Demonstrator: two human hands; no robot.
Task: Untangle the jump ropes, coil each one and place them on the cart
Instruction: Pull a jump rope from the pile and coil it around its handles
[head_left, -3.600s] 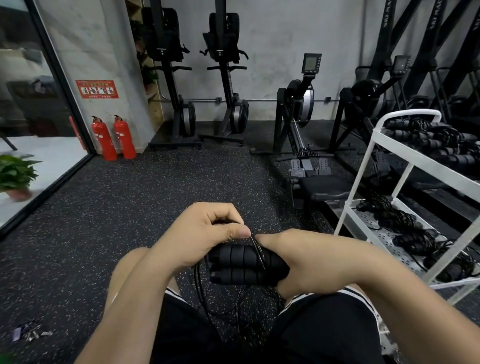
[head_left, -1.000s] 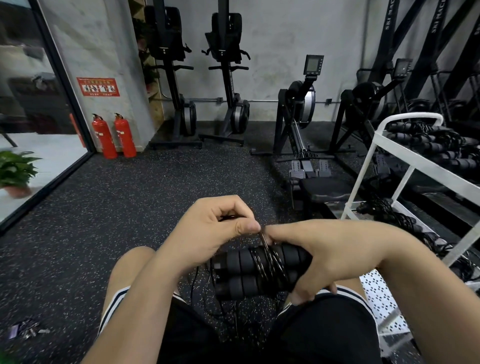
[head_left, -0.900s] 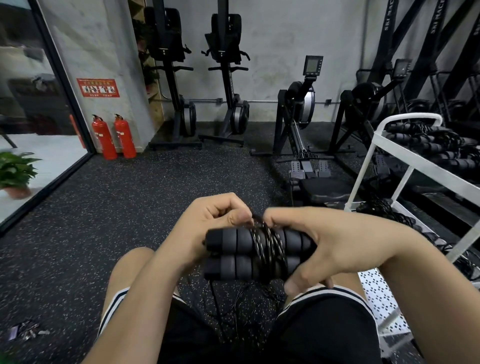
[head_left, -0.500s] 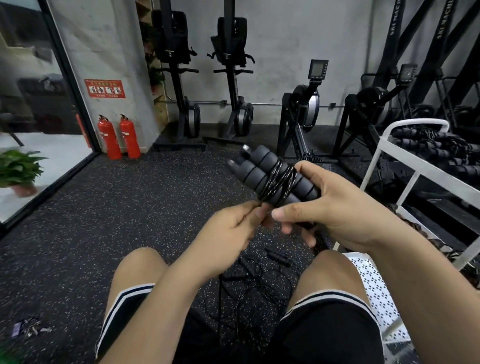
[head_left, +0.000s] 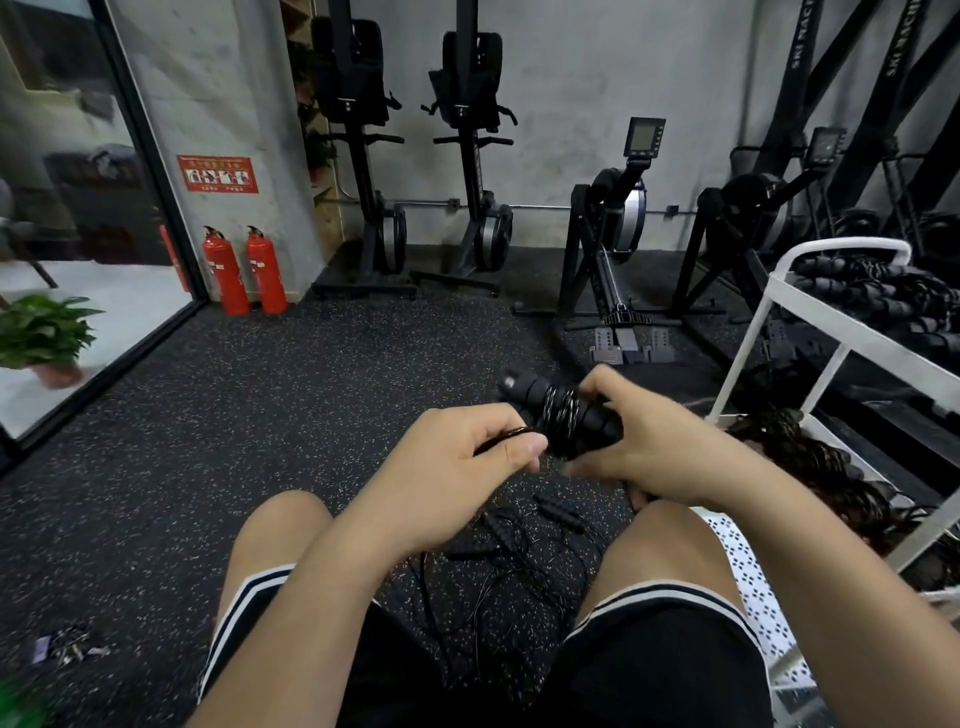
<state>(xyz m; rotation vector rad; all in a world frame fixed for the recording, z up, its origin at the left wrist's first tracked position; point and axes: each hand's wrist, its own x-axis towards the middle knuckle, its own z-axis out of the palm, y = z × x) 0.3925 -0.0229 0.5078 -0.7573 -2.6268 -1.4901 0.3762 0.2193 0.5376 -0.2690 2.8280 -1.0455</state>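
Observation:
My right hand (head_left: 644, 441) grips a jump rope bundle (head_left: 558, 410): two black foam handles side by side with thin cord wound round their middle. My left hand (head_left: 467, 457) pinches the loose end of that cord (head_left: 506, 435) just left of the bundle. A tangle of more black ropes (head_left: 519, 551) lies on the floor between my knees. The white cart (head_left: 810, 317) stands at my right, with coiled ropes (head_left: 872, 301) on its top shelf and more coiled ropes (head_left: 810, 467) on the lower shelf.
Rowing machines (head_left: 613, 244) and ski machines stand along the back wall. Two red fire extinguishers (head_left: 244, 270) sit by the glass door at left, near a potted plant (head_left: 41, 332). Small clutter (head_left: 67, 649) lies on the rubber floor at lower left.
Cord has been wound round the two handles. The bundle was lifted and tilted, then came down again; my left hand now pulls the cord end out to the left.

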